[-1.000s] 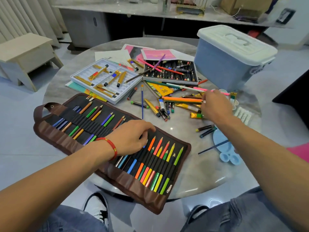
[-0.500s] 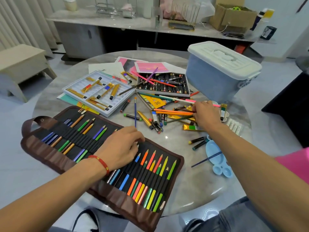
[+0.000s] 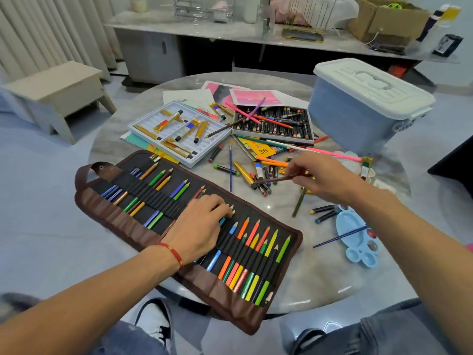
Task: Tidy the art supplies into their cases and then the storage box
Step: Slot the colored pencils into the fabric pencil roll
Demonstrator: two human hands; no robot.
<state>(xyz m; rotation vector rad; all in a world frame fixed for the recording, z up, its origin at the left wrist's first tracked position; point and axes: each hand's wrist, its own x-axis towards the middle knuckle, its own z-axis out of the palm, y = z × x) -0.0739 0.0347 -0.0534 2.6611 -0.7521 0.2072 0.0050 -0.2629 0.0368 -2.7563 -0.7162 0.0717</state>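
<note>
We see a round marble bench from above, its near edge curving just past our knees. A brown roll-up pencil case lies open across the near left, one corner overhanging the bench edge, coloured pencils slotted in its black loops. Our left hand rests flat on the case's middle, fingers relaxed over the pencil tips. Our right hand hovers above a loose pile of crayons and pencils at centre, pinching a dark brown pencil that points left. Beyond lie a white paint-tube tray and a black crayon tray. A blue storage box, lid closed, stands at the far right edge. A blue palette sits near the right rim, with bare marble between it and the case.
</note>
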